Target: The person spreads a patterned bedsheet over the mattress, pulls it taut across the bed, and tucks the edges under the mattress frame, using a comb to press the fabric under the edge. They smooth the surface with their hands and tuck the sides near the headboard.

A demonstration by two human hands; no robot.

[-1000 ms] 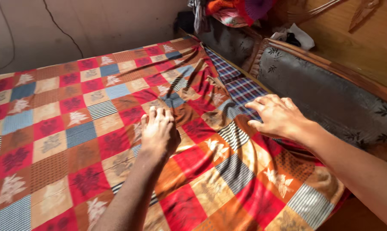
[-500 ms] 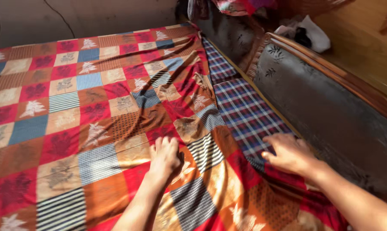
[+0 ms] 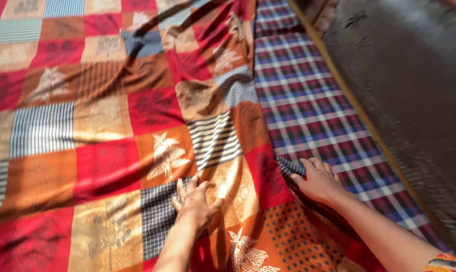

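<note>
**Cotton-like patchwork bedsheet: handling and grip**

Red, orange and striped squares cover the bedsheet [image 3: 107,126], spread over a plaid mattress [image 3: 313,100]. My left hand [image 3: 195,201] lies flat, fingers spread, pressing it. My right hand [image 3: 316,179] pinches its wrinkled edge. I judge it light, limp and crease-prone; best taken at the hem.

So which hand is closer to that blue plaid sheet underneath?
The right hand: it rests at the patchwork cover's edge, touching the plaid sheet. The left hand lies flat on the cover, further from it.
</note>
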